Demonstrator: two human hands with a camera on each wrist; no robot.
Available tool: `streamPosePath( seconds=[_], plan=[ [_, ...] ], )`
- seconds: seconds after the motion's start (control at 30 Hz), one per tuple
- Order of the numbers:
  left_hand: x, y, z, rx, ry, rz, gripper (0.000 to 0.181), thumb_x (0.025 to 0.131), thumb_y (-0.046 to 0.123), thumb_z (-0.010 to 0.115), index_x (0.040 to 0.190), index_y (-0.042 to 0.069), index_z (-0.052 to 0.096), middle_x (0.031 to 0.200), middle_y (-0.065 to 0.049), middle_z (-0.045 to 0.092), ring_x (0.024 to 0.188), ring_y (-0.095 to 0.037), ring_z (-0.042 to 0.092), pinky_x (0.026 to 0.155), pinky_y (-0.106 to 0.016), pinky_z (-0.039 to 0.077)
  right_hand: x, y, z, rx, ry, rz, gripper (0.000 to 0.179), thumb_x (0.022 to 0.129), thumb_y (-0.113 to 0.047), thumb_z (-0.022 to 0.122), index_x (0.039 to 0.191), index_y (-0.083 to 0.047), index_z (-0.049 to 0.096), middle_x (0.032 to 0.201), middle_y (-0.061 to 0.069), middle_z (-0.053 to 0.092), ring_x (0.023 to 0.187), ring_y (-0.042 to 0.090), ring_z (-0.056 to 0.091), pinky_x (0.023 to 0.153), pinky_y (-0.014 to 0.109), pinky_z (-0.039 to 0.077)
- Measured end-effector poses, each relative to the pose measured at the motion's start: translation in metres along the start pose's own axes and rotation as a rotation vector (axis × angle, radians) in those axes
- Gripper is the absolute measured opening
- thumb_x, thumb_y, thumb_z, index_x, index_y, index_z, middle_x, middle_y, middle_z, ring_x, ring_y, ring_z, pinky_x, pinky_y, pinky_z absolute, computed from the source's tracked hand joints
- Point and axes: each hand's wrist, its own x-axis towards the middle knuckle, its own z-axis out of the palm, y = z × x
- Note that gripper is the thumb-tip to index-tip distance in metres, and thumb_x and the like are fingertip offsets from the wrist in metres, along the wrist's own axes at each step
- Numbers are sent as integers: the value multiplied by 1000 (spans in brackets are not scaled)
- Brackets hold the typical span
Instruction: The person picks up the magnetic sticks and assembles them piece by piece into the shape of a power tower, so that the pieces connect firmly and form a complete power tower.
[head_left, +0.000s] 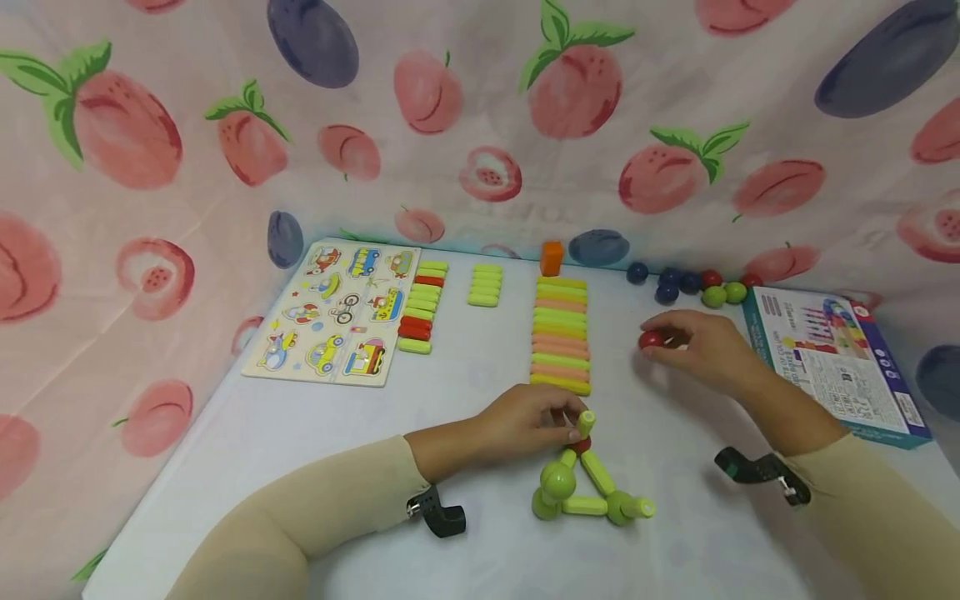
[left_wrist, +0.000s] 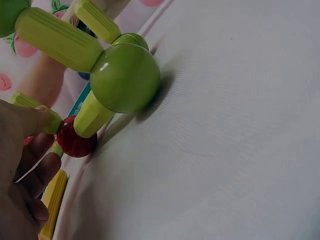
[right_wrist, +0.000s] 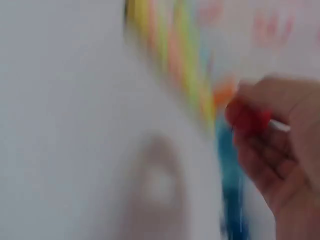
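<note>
In the head view my left hand (head_left: 528,425) pinches a short light-green stick (head_left: 586,422) that stands up from a red ball (head_left: 581,446). That ball is one corner of a triangle of green sticks (head_left: 585,505) and balls on the table. Another corner has a green ball (head_left: 620,507) with a stick rising from it; at the third, a green ball (head_left: 558,481) sits raised above a lower one. My right hand (head_left: 701,346) holds a loose red ball (head_left: 652,339) between thumb and fingers, right of the stick row. The right wrist view is blurred but shows that red ball (right_wrist: 247,117) at the fingertips.
A row of yellow, green and pink sticks (head_left: 561,337) lies mid-table, with an orange block (head_left: 551,258) behind it. Leftward are shorter green sticks (head_left: 485,286), green and red sticks (head_left: 422,307) and a picture puzzle board (head_left: 322,317). Loose balls (head_left: 667,292) and a box (head_left: 840,358) stand right.
</note>
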Motion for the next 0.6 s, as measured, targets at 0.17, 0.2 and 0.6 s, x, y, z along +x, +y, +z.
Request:
streamPosePath(
  seconds=[0.17,0.2,0.6],
  plan=[
    [2,1,1,34,3,59,22,102,17,75,124,15,72,110,11,72,98,2,61,87,-17,51,-38,-68,26,317,10,-319,35,90,-8,87,123,-16,76,117,-6,74,101,14,68,90,22,55],
    [2,2,0,36,5,69,22,102,16,75,124,14,71,110,10,73,97,1,61,87,-18,51,-42,-75,30,336,7,-368,38,88,-5,87,122,-17,76,118,-7,74,102,12,68,90,22,56],
    [1,-7,7,-2,-31,85,22,102,15,75,124,13,72,114,8,74,105,2,63,93,-18,51,-66,-65,55,405,14,-303,46,91,-1,82,133,-15,70,125,-2,71,105,13,66,92,27,55]
  ],
)
